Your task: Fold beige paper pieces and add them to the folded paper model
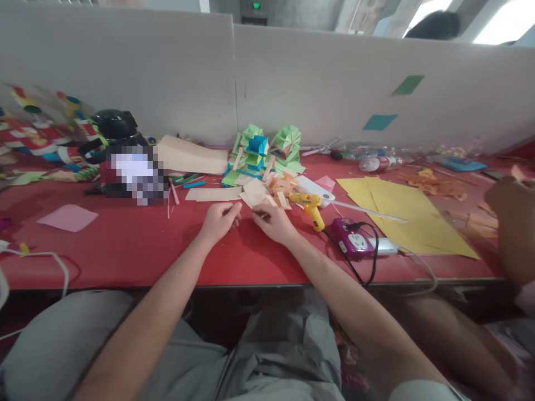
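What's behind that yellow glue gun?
Behind the glue gun is a white object, with peach paper scraps further left. Whatever the gun itself covers can't be seen.

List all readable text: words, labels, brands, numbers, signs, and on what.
None legible.
Small lit green sign beyond the partition: too small.
Reddish label on clear plastic bottle: blurred.
Yellow plastic glue gun, purple plastic power strip: any markings too small.
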Motion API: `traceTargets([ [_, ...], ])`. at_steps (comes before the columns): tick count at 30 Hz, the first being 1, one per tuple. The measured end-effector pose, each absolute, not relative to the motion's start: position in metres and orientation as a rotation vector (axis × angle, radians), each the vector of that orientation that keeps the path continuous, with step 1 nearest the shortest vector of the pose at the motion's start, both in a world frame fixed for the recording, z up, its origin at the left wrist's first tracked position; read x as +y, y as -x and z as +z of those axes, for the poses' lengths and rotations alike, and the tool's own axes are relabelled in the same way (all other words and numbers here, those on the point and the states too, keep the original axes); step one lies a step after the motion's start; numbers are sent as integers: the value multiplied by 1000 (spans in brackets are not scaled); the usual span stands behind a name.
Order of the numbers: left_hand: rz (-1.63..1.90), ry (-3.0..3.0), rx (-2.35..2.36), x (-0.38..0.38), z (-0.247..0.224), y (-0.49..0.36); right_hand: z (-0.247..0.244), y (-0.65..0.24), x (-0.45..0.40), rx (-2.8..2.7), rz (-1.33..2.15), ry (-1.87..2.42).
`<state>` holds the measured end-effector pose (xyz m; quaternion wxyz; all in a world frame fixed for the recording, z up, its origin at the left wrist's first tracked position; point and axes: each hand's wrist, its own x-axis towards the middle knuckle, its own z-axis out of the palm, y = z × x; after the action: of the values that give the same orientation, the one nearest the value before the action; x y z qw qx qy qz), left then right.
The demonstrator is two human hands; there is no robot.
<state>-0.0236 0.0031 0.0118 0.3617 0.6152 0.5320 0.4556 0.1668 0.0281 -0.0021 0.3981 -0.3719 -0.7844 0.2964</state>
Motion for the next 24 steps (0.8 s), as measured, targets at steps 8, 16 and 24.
traceTargets([
  [8,1137,-1618,1377,3,9,24,-4,-170,34,-1842,645,988],
  [16,1116,-1923,1455,2,8,23,-6,-169,34,-1773,735,973],
  [24,968,-2267,1871,9,4,30,-7,-164,29,-1754,1074,905],
])
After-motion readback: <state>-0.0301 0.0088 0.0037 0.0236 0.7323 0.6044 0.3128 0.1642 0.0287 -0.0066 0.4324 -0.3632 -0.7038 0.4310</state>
